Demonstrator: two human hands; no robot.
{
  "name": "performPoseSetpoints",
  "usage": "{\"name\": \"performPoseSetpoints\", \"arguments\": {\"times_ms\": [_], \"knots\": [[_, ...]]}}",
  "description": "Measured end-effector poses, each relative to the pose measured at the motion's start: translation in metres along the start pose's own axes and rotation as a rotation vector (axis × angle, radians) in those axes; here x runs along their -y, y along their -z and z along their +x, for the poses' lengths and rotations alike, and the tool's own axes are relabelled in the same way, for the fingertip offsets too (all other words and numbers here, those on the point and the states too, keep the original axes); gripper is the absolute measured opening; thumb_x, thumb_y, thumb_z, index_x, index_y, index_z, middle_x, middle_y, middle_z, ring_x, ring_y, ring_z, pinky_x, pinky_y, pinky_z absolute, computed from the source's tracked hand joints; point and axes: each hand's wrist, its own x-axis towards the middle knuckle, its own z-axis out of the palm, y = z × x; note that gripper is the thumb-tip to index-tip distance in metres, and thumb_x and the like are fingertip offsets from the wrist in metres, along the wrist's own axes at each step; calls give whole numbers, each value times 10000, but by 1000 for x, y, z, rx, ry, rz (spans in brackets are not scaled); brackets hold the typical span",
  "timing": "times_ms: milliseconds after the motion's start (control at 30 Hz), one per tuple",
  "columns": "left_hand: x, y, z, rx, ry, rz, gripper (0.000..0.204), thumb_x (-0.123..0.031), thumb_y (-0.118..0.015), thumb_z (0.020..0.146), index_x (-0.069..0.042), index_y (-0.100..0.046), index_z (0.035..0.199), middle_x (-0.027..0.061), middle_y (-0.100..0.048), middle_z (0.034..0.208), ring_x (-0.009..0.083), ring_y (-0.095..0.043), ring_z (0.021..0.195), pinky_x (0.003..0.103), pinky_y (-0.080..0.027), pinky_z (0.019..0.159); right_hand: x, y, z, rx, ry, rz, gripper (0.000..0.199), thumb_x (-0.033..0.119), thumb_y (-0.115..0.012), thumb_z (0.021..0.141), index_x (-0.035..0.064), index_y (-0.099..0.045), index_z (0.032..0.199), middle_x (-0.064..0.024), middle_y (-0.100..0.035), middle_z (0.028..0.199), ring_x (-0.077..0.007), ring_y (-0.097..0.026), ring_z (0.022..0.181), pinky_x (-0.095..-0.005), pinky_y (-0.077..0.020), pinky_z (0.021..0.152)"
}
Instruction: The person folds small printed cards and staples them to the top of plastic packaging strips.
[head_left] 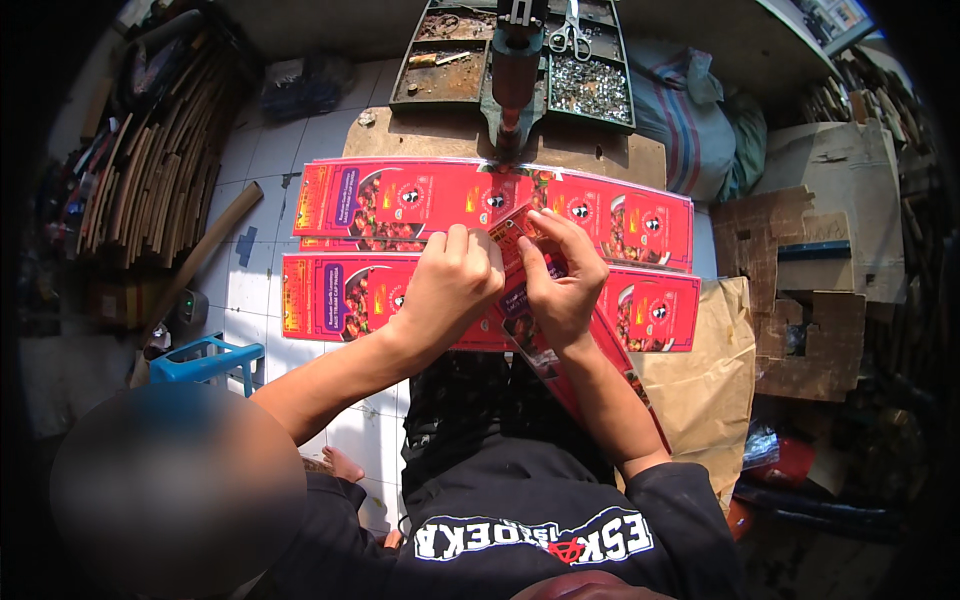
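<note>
Two stacks of flat red printed card sleeves (400,200) lie on the floor below a grey press tool (515,70), while left hand (452,285) and right hand (562,285) pinch one red card strip (520,240) shut-fingered, seemingly unfinished.

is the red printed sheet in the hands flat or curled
Curled: the red printed sheet bends between the left hand and right hand.

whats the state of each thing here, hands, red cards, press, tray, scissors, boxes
left hand: closed, gripping the held red card
right hand: fingers curled, pinching the same card
held red card: lifted, tilted, gripped by both hands
red card stacks: lying flat in two rows
press: upright, tip down at the cards' edge
tray: open, compartments hold small parts
scissors: closed, lying in the tray
cardboard boxes: torn, piled
</note>
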Motion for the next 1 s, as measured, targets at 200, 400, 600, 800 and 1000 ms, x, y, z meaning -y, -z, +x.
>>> {"name": "performPoseSetpoints", "arguments": {"times_ms": [200,400,600,800,1000], "knots": [[-2,2,6,43,-33,61,92,-135,-608,693,-51,-590,725,74,-541,708,200,-536,729,303,-429,609,-1,2,0,-5,3,-6,279,-10,-721,734,10,-703,1011,-162,-694,889,-331,-660,974,-399,-469,897],[-2,5,6,81,-42,91,97,-133,-611,700,-47,-600,743,76,-547,714,201,-545,732,298,-429,613,1,3,0,-3,7,-8,282,-8,-723,733,8,-702,1014,-166,-692,889,-332,-659,974,-402,-469,894],[16,-1,5,83,-33,-121,132,-109,-645,703,-9,-587,768,115,-556,761,257,-582,753,359,-476,648,1,3,0,-7,8,1,280,-6,-725,732,4,-701,1011,-169,-693,895,-333,-659,973,-403,-472,891],[59,4,2,-103,317,-521,142,-28,-623,793,13,-508,866,170,-566,800,357,-603,732,432,-491,654,2,4,-1,-2,-7,-6,281,-2,-727,736,9,-705,1016,-180,-694,940,-332,-659,976,-398,-477,893],[73,-1,-5,-95,626,-857,82,-20,-510,874,39,-537,924,142,-611,756,256,-585,643,341,-484,629,-1,3,-1,-14,-5,-9,284,-5,-728,744,12,-705,1026,-191,-692,987,-315,-671,945,-388,-487,886]]}}
